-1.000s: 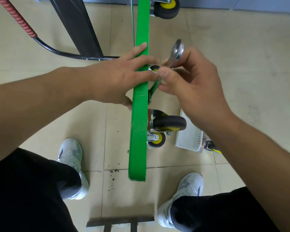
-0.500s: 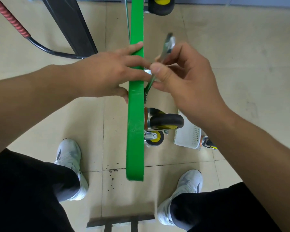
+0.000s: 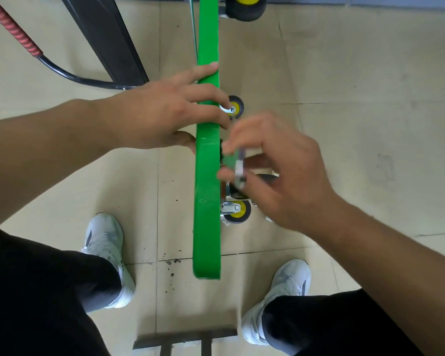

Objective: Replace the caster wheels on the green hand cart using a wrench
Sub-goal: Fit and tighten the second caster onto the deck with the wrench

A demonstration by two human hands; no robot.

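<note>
- Green hand cart (image 3: 207, 176) is tipped up on its side, so on the head cam I see the deck as a thin strip running up the middle of the frame, with the casters sticking out to the right. I reckon that's the point: the mounting bolts face sideways where a tool can reach them.
- Left hand (image 3: 165, 114) is clamped over the top edge, fingers draped onto the wheel side and thumb against the other face. My guess is it's there to stop the deck toppling or twisting.
- Right hand (image 3: 280, 170) pinches the wrench (image 3: 239, 170) just beside the deck, above the nearest caster wheel (image 3: 238, 211). It's motion-blurred, so I can't tell whether the wrench head sits on a bolt.
- Hands are near each other but apart. A second caster (image 3: 235, 107) pokes out just past the left fingertips, and a third (image 3: 246, 7) is at the top of the frame.
- Floor is beige tile (image 3: 357, 98) with grout lines and dark crumbs (image 3: 170, 262) near the deck's near end.
- White sneakers (image 3: 106, 242) are planted either side of the deck.
- Off to the left are a black tube handle with a red grip (image 3: 13, 29) and a dark slanted panel (image 3: 106, 39).
</note>
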